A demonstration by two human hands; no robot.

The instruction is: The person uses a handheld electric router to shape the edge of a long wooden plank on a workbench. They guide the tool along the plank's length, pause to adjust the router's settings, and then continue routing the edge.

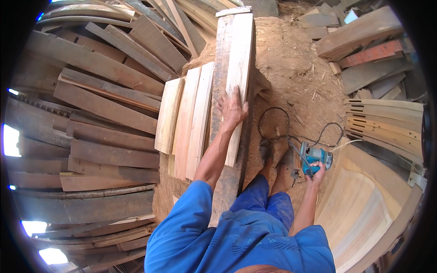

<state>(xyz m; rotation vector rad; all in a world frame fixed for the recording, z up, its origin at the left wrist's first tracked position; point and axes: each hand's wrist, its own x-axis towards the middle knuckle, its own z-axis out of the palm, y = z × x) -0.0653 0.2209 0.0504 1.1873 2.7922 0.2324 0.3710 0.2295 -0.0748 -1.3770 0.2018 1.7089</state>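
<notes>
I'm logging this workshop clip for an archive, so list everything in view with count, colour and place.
pale plank: one, light wood, on the dark workbench, under the left hand
workbench: one, dark weathered wood, centre
pale boards: about four, light wood, leaning left of the bench
dark planks: many, grey-brown, stacked on the left
curved slats: several, pale, on the right
pale panel: one, lower right
power tool: one, teal, on the ground by the right hand
cable: one, black, looped on the sawdust
left hand: flat on the plank
right hand: at the tool

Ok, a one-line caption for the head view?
Left hand flat on pale plank; right hand gripping blue power tool over sawdust floor.
</notes>
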